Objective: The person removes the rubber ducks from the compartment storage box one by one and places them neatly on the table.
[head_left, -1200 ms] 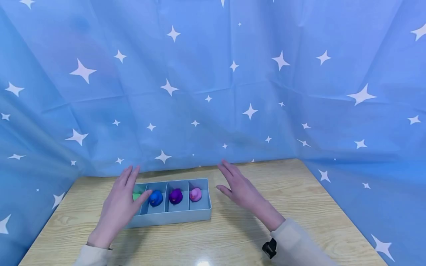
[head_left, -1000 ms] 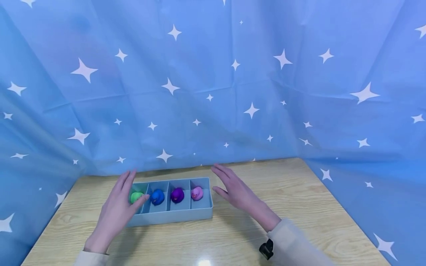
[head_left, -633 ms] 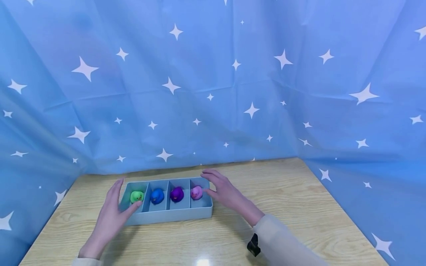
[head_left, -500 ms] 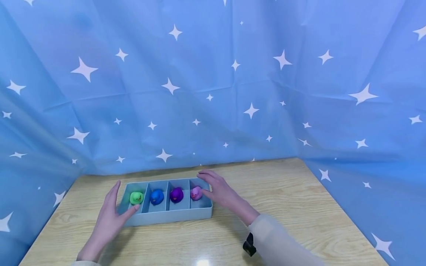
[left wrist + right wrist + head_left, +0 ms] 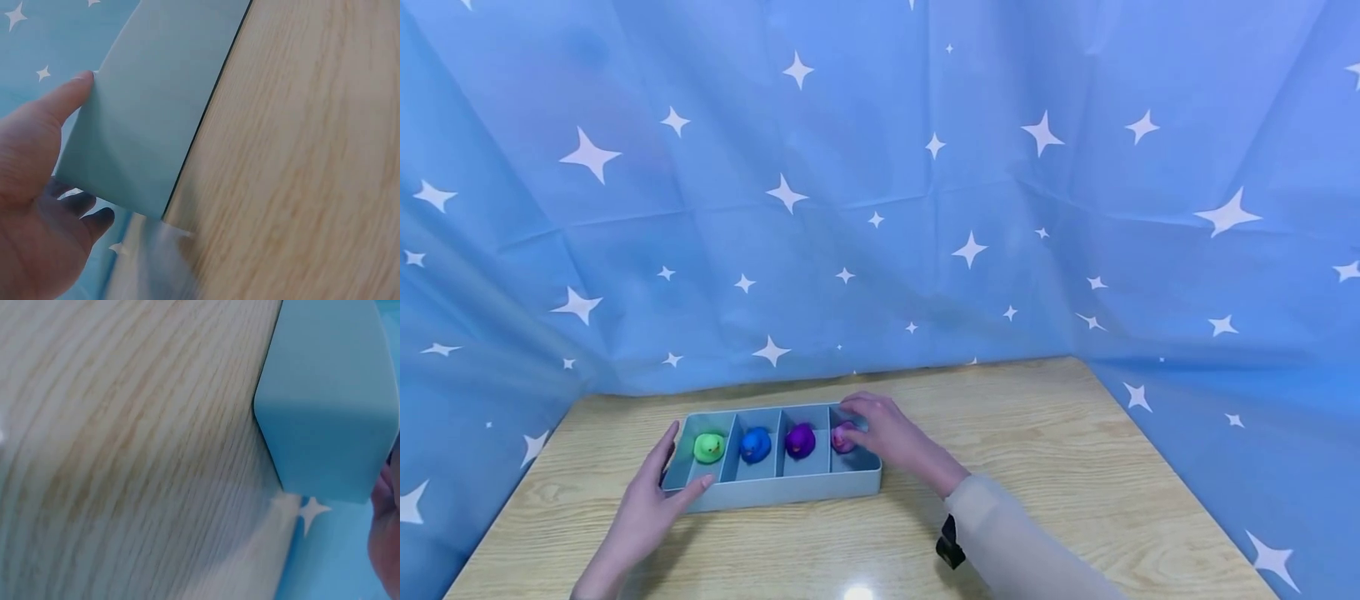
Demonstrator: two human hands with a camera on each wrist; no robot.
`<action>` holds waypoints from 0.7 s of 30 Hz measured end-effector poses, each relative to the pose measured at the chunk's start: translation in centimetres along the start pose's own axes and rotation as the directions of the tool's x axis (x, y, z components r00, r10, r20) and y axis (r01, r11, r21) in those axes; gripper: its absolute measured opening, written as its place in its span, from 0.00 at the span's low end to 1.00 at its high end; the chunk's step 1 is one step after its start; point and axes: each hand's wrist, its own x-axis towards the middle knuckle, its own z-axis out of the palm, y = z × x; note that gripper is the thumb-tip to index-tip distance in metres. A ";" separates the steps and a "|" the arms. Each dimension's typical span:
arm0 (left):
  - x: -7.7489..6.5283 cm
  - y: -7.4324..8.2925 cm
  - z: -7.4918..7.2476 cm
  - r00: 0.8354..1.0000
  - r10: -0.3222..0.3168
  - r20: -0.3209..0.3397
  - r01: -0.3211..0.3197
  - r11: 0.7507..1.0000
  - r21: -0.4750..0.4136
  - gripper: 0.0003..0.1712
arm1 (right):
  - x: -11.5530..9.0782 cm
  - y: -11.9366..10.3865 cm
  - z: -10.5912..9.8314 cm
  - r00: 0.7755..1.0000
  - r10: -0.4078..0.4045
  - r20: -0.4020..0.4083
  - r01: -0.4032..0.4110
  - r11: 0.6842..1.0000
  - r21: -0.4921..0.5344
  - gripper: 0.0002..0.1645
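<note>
A light blue divided box (image 5: 782, 492) holds toy ducks, one to a compartment: a green duck (image 5: 708, 448) at the left, then a blue duck (image 5: 755, 445), a purple duck (image 5: 801, 440) and a pink duck (image 5: 841, 442) at the right. My right hand (image 5: 891, 429) reaches over the right end, its thumb overlapping the pink duck and its fingers near the back rim. At the left end, my left hand (image 5: 642, 510) is spread around the corner. In the left wrist view its thumb (image 5: 74, 94) touches the rim, the other fingers loosely bent by the end wall.
The box stands on a wood-grain table (image 5: 1075, 467). A blue curtain with white stars (image 5: 880, 167) hangs behind and along both sides. A black device (image 5: 951, 543) is strapped at the right sleeve.
My right hand has moved left and down from beside the box to over the pink duck. My left hand has drawn back to the box's left end, uncovering the green duck.
</note>
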 end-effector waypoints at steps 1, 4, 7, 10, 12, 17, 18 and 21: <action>0.0 -0.1 0.0 1.000 -0.016 0.010 0.016 1.000 -0.011 0.62 | 0.1 0.1 0.0 1.000 0.007 0.000 -0.007 1.000 0.014 0.23; 0.0 -0.2 0.0 0.998 -0.059 0.036 0.060 0.998 -0.035 0.62 | 0.5 0.3 -0.1 0.999 0.043 0.013 -0.043 0.997 0.059 0.22; 0.1 -0.4 0.1 0.993 -0.098 0.059 0.102 0.993 -0.059 0.62 | 0.6 0.3 -0.2 0.996 0.087 0.033 -0.090 0.990 0.112 0.23; 0.2 -0.5 0.2 0.990 -0.122 0.074 0.127 0.989 -0.078 0.62 | 0.6 0.4 -0.1 0.992 0.115 0.048 -0.120 0.985 0.127 0.24; 0.3 -0.5 0.3 0.987 -0.136 0.086 0.144 0.986 -0.086 0.62 | 0.6 0.5 0.0 0.992 0.119 0.051 -0.124 0.987 0.106 0.23; 0.5 -0.5 0.3 0.971 -0.207 0.119 0.217 0.973 -0.076 0.62 | 0.6 0.2 0.0 0.994 0.077 0.079 -0.074 0.997 -0.038 0.20; 0.5 -0.5 0.3 0.967 -0.221 0.124 0.231 0.970 -0.072 0.62 | 0.6 0.1 0.0 0.994 0.072 0.088 -0.066 0.996 -0.067 0.20; 0.6 -0.5 0.3 0.963 -0.236 0.128 0.246 0.967 -0.069 0.61 | 0.8 -0.1 0.1 0.992 0.068 0.105 -0.051 0.987 -0.155 0.19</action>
